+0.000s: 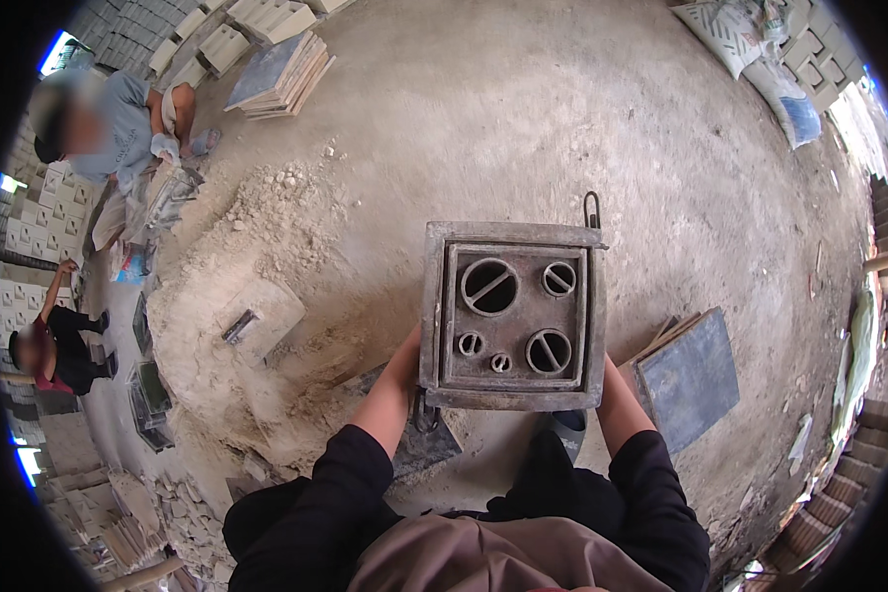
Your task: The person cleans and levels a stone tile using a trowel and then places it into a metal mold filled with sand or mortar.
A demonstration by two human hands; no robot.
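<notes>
Both hands, left (405, 360) and right (612, 380), are gripping the mould (513, 316), round cores inside, slab (689, 377) at three o'clock.

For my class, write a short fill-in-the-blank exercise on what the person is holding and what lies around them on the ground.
1. The square metal mould is held by ____ hands, the left hand and the right hand on opposite sides.
2. Inside the mould there are ____ round cylinders.
3. The dark flat board lies on the ground on the person's ____ side.
4. The trowel rests on the pile of ____.

Missing words: two; five; right; sand
</notes>
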